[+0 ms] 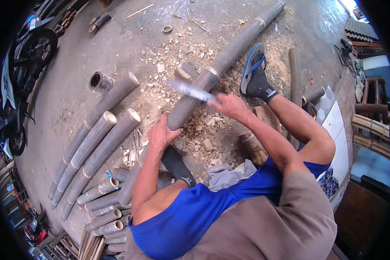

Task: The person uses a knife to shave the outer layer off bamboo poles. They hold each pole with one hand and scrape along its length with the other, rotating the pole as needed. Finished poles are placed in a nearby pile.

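A long grey bamboo pole (229,54) slants from the far right down to my left side, with pale rings at its joints. My left hand (161,132) is wrapped round its nearer part, thumb on the near right side. My right hand (230,106) grips a machete (188,90), whose broad pale blade is smeared by motion and lies across the pole in view. Whether the blade touches the pole I cannot tell. Beneath the pole, just beyond the blade, a short bamboo piece (186,73) shows in part.
Wood chips (208,144) cover the floor around the pole. Cut bamboo poles (92,149) lie at the left, beside an upright hollow piece (100,81). Shorter bamboo lengths (110,227) are piled near left. My sandalled foot (259,71) rests right of the pole; a grey cloth (231,174) lies near me.
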The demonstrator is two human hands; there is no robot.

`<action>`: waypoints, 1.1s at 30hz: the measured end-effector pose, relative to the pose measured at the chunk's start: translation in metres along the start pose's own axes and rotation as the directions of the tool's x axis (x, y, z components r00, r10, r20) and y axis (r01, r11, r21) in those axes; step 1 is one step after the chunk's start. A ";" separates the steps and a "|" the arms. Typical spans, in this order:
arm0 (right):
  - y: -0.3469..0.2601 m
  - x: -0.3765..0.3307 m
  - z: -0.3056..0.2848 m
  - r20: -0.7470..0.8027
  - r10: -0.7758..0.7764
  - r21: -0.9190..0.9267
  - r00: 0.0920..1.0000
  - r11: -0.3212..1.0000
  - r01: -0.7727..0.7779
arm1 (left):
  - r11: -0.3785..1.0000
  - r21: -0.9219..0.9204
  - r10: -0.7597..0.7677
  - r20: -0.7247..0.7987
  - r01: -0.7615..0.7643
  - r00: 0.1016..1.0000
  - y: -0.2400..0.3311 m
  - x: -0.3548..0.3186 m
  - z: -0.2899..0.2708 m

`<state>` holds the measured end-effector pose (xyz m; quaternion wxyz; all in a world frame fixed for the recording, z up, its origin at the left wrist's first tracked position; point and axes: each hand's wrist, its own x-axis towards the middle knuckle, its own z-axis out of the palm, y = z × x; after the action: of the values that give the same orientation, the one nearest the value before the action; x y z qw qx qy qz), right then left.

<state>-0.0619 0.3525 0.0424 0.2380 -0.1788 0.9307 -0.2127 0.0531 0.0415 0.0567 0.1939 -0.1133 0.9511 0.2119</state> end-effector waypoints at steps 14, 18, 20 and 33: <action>0.056 0.029 -0.023 -0.231 0.187 0.098 0.955 0.981 -0.169 | 0.996 -0.089 0.025 0.093 -0.017 0.995 0.010 0.007 -0.016; 0.024 0.013 -0.014 -0.043 0.038 -0.103 0.998 0.994 -0.043 | 0.989 -0.146 0.012 0.128 0.007 0.992 -0.011 0.011 -0.010; 0.064 0.029 0.002 -0.263 0.041 -0.065 0.964 0.996 -0.060 | 0.970 -0.243 0.051 0.146 -0.014 0.988 -0.014 0.020 -0.010; 0.002 0.030 -0.013 -0.038 0.016 -0.061 0.999 0.998 -0.018 | 0.994 -0.102 -0.019 0.099 0.029 0.995 -0.008 0.028 -0.030</action>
<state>-0.0938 0.3457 0.0412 0.2166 -0.1739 0.9426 -0.1854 0.0202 0.0173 0.0674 0.2367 -0.1240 0.9269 0.2636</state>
